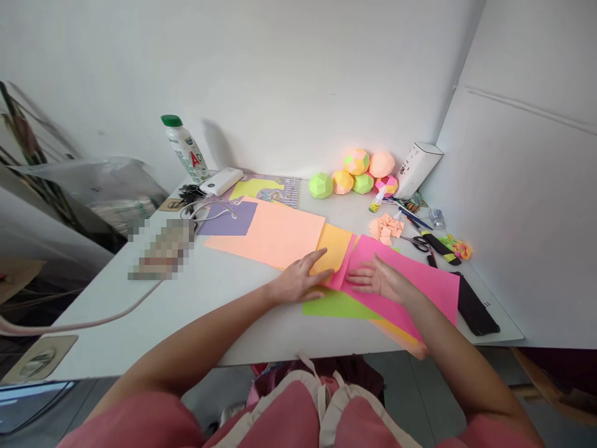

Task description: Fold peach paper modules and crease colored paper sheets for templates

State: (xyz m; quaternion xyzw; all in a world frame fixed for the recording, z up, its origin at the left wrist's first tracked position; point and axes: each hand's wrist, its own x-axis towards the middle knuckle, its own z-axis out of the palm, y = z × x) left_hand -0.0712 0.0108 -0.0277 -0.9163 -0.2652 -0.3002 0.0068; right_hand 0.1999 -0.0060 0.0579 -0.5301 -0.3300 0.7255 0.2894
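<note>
We see the pink sheet (420, 283) lying smooth and flat near the front edge of the white table (186, 298), turned at a slant, with our right hand (380, 280) pressed palm-down on its left corner, fingers stretched out and gripping nothing. Our left hand (298, 281) lies just beside it, equally flat and spread, its fingertips on the lower edge of the orange sheet (333, 246), which tucks under the pink one. A lime green sheet (336, 306) peeks out beneath both hands. Further left a large salmon sheet (270, 233) overlaps a purple sheet (228, 219). Behind the pink paper sit a small heap of folded peach pieces (386, 227), scissors (420, 241) and a little glue bottle (377, 202); a long black case (476, 308) lies at the right. Against the wall we find faceted paper balls (354, 174) in green, yellow and pink, a white box (417, 168), a glossy power bank (221, 182) and a green-capped drink bottle (184, 146)
</note>
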